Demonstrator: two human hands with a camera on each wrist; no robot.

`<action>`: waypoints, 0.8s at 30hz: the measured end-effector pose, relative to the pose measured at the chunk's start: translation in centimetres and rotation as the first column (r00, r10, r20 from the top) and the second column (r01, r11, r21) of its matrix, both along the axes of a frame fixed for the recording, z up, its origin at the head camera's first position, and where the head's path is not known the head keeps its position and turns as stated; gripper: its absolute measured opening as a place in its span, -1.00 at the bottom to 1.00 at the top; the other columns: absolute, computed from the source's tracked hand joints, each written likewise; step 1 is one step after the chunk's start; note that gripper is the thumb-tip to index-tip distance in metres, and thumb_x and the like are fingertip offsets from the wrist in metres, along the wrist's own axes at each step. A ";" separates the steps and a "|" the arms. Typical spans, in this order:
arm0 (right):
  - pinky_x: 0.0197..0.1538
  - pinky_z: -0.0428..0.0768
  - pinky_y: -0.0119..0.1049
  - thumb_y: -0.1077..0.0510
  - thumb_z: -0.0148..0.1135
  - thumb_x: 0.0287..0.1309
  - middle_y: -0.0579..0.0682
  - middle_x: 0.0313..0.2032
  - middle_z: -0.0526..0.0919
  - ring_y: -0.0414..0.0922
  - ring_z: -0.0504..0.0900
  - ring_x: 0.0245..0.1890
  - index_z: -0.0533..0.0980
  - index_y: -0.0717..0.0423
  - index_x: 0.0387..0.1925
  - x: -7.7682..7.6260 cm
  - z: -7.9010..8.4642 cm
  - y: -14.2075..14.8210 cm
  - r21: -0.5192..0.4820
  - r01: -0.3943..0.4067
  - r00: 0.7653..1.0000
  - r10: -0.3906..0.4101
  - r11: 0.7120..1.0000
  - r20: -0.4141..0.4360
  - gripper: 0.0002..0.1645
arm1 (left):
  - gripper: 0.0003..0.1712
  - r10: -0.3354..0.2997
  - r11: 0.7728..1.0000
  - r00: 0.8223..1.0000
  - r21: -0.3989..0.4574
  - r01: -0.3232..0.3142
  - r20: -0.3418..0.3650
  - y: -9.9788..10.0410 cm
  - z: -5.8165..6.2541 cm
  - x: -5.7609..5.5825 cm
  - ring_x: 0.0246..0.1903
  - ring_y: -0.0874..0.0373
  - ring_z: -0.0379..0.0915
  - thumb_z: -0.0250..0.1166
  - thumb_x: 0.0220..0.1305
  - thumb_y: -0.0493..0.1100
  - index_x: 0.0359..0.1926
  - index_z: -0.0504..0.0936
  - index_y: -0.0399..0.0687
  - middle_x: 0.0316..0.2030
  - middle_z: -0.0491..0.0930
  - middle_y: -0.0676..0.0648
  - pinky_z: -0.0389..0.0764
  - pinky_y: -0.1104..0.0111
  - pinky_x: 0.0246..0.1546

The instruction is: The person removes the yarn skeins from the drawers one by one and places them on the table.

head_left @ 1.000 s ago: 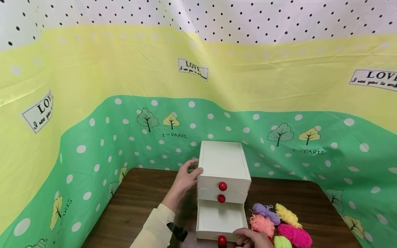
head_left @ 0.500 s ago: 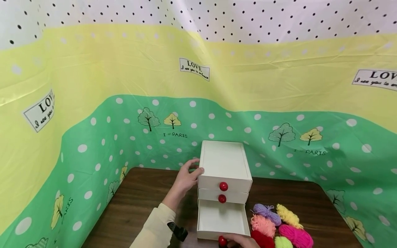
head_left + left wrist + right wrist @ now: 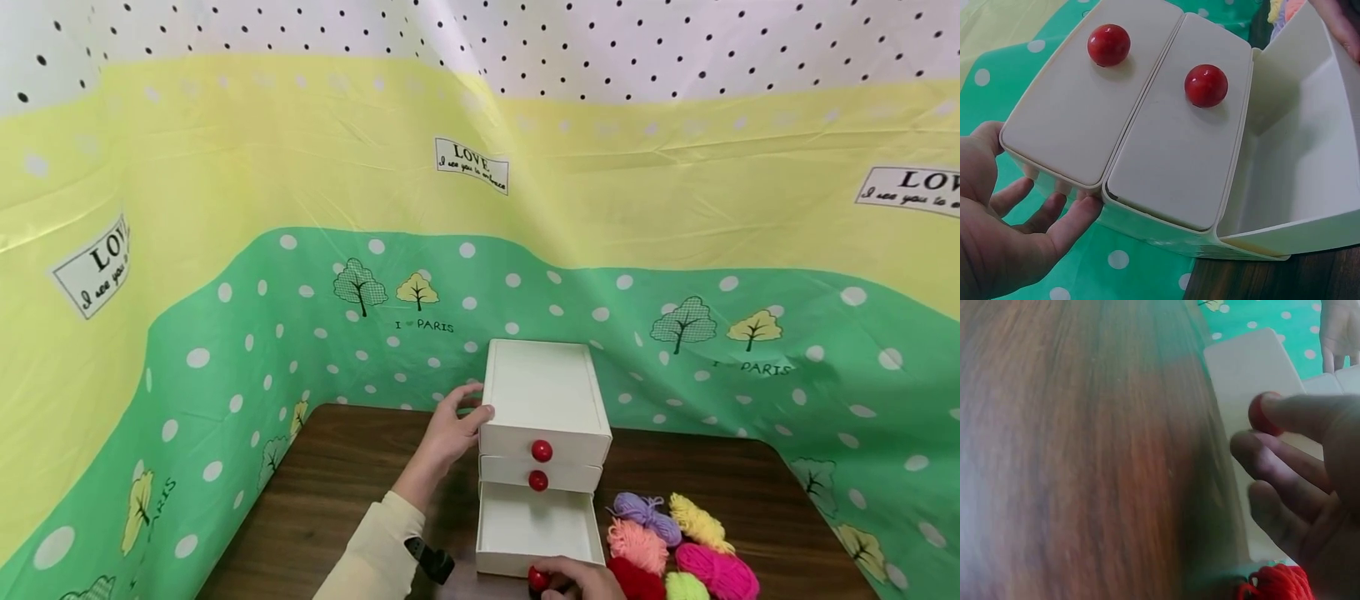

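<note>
A white cabinet with drawers [image 3: 542, 385] stands on the table; its bottom drawer [image 3: 536, 521] is pulled out, and bare inside. The upper two drawers are closed, each with a red ball knob [image 3: 1109, 45]. My left hand [image 3: 448, 433] rests against the cabinet's left side, fingers spread along the wall and thumb at the top edge [image 3: 1013, 244]. At the bottom drawer's front, my right hand [image 3: 581, 579] pinches its red knob [image 3: 1266, 414], thumb and a fingertip against it, the other fingers loosely bent.
To the right of the drawer lie several yarn skeins: purple [image 3: 647, 517], yellow [image 3: 699, 522], coral [image 3: 637, 546], magenta [image 3: 717, 571], red [image 3: 636, 578] and lime [image 3: 686, 586]. A patterned curtain [image 3: 420, 367] hangs behind the brown wooden table [image 3: 322, 483].
My right hand has moved left from the drawer's front right corner onto its red knob. The drawer front sits very slightly further in. My left hand has stayed at the cabinet's side.
</note>
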State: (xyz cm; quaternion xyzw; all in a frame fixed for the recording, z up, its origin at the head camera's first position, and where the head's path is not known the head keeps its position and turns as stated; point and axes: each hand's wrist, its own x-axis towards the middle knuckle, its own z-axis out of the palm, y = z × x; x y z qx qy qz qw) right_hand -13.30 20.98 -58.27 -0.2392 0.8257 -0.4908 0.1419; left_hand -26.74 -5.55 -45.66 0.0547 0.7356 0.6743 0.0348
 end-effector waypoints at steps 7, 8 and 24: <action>-0.37 0.58 -0.46 0.08 0.36 0.31 -0.25 -0.30 0.74 -0.43 0.60 -0.41 0.70 0.09 0.02 0.3 1.2 -1.2 0.079 0.106 0.994 -0.104 0.991 -0.028 -0.70 | -0.35 0.000 1.000 1.000 -0.004 0.000 0.000 0.0 0.1 0.1 0.01 -0.04 0.55 0.36 0.37 -0.01 0.40 0.44 -0.04 0.19 0.43 -0.29 0.72 0.09 -0.03; -0.38 0.58 -0.46 0.08 0.36 0.31 -0.25 -0.29 0.74 -0.43 0.60 -0.42 0.70 0.08 0.03 0.2 1.1 -1.3 0.077 0.109 0.994 -0.106 0.991 -0.038 -0.70 | -0.35 0.000 1.000 1.000 -0.004 0.000 0.000 0.0 0.1 0.1 0.01 -0.04 0.55 0.36 0.37 -0.01 0.41 0.44 -0.04 0.19 0.43 -0.29 0.72 0.09 -0.03; -0.36 0.57 -0.41 0.09 0.46 0.20 -0.19 -0.25 0.77 -0.43 0.60 -0.36 0.73 -0.03 -0.01 -1.9 0.9 -2.0 0.102 0.223 0.963 -0.203 0.969 -0.175 -0.69 | -0.36 0.001 1.000 1.000 -0.016 -0.001 0.003 0.0 0.2 0.0 0.03 -0.05 0.53 0.36 0.36 -0.01 0.40 0.45 -0.02 0.18 0.44 -0.27 0.72 0.09 -0.02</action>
